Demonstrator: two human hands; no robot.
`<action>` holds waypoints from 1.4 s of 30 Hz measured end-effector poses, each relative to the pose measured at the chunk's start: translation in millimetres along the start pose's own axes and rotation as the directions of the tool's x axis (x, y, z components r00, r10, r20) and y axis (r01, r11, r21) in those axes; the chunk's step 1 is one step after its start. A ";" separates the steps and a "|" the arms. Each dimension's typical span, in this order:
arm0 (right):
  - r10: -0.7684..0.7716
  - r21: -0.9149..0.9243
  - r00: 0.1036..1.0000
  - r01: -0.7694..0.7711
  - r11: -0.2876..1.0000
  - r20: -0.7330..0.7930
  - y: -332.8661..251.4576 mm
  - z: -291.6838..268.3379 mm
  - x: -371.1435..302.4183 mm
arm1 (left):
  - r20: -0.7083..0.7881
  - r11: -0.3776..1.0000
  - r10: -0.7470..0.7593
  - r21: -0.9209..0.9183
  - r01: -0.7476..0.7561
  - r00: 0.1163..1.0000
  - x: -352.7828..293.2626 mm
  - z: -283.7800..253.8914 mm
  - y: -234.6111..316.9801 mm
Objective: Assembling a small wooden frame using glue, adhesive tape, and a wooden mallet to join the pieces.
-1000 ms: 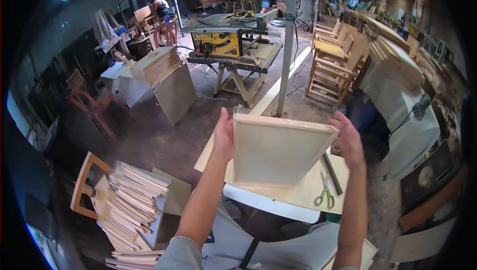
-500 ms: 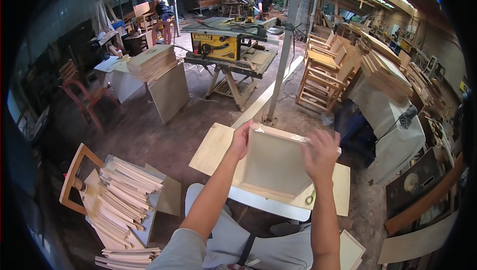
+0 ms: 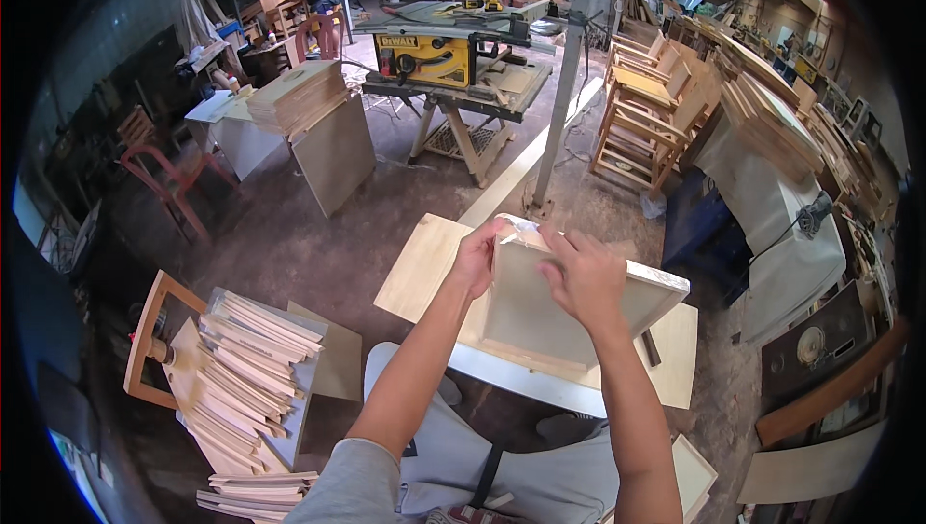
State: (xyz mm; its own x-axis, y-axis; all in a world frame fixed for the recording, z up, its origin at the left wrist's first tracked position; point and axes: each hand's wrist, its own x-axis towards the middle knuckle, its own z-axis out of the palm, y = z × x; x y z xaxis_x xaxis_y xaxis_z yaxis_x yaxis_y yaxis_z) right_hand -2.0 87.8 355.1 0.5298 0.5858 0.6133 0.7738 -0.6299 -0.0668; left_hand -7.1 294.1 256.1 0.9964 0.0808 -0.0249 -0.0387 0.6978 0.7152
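Note:
A shallow wooden frame with a grey panel point(image 3: 533, 307) stands tilted up on a pale board point(image 3: 422, 262) in front of me. At its upper left corner my left hand point(image 3: 476, 259) is closed around the edge. Crumpled clear film point(image 3: 522, 228) shines along the top edge between my hands. My right hand point(image 3: 588, 283) lies over that edge, fingers on top and thumb on the panel side. A dark flat strip point(image 3: 652, 348) lies on the board at the right, beside my right forearm. The fingertips beyond the edge are partly hidden.
Curved wood pieces point(image 3: 256, 350) lie stacked at the left beside a small wooden frame point(image 3: 145, 331). Ahead stand a yellow table saw point(image 3: 424, 61), a metal post point(image 3: 559, 124) and wooden chairs point(image 3: 641, 124). A dark blue box point(image 3: 699, 225) sits to the right. Two people work farther back.
My right hand has moved left along the top edge, close to my left hand. The film has bunched near the left corner. The dark strip now shows; green scissor-like handles no longer do.

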 end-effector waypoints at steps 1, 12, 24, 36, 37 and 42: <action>-0.009 -0.005 1.000 0.009 1.000 -0.008 1.9 2.0 1.0 | -0.011 1.000 0.002 -0.004 -0.003 1.000 -1.6 5.8 1.9; 0.022 0.031 0.997 -0.020 0.999 -0.077 13.2 14.4 2.6 | -0.032 0.998 0.001 -0.067 -0.003 1.000 6.6 8.1 -2.3; -0.013 -0.038 1.000 0.013 0.999 -0.007 -1.9 1.1 -3.9 | 0.072 0.998 -0.015 -0.060 0.019 0.997 -7.5 -2.4 -1.8; 0.054 -0.016 0.999 -0.054 0.998 -0.009 -0.2 13.2 5.1 | 0.295 0.999 -0.005 -0.042 0.018 0.955 7.2 -21.3 -2.6; 0.073 -0.008 0.997 -0.073 0.997 -0.006 -1.2 11.6 5.5 | 0.260 0.999 0.004 -0.046 0.008 0.966 4.8 -14.7 -0.4; 0.057 0.000 0.998 -0.057 0.998 -0.042 1.7 9.7 1.0 | 0.214 0.999 0.012 -0.036 -0.005 0.977 -0.3 -4.1 -2.5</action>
State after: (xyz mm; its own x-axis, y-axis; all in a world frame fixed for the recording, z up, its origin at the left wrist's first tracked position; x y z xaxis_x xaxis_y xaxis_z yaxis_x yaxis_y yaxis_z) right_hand 3.2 92.3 348.0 0.5582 0.5272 0.6407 0.7423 -0.6623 -0.1017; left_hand -7.7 295.3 251.5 0.9889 -0.0644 0.1336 -0.0461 0.7229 0.6894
